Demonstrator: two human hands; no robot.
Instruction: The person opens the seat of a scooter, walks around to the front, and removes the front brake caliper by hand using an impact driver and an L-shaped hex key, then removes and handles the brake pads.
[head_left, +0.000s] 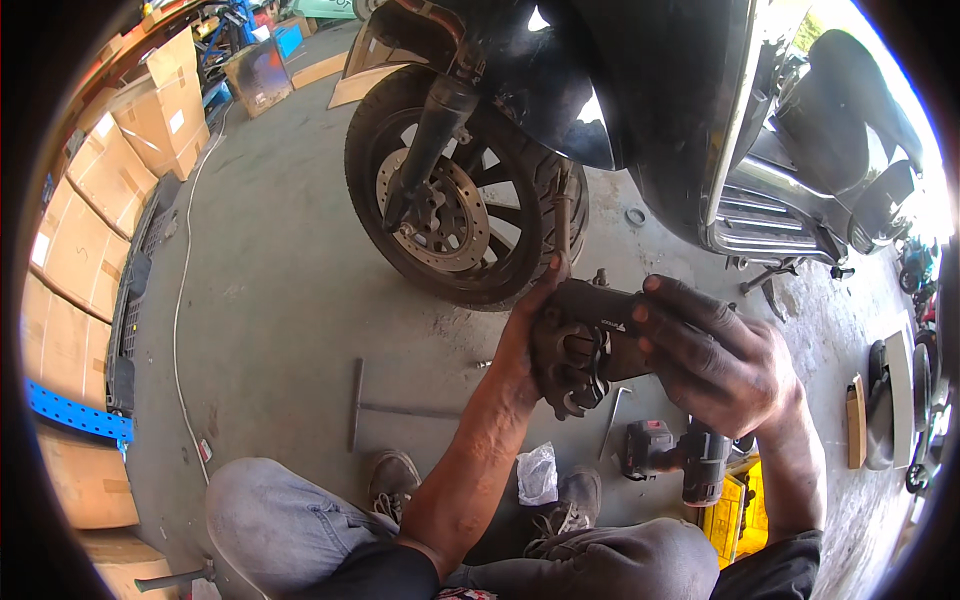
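In front of my knees, a dark, greasy brake caliper (575, 365) is held up between both hands. My left hand (522, 335) grips its left side, the fingers partly hidden behind it. My right hand (725, 365) closes on the right end, its fingertips on the smooth black casing. A hose-like line (564, 215) runs up from the caliper beside the tyre. Just beyond stands a scooter's front wheel (365, 190) with a drilled brake disc (470, 235).
On the floor lie a T-handle wrench (358, 405), a hex key (611, 425), a clear plastic bag (538, 473) and a cordless power tool (705, 465) by a yellow case (725, 520). Cardboard boxes (75, 255) line the left, with a white cable (180, 290) alongside. The scooter body (665, 120) overhangs at right.
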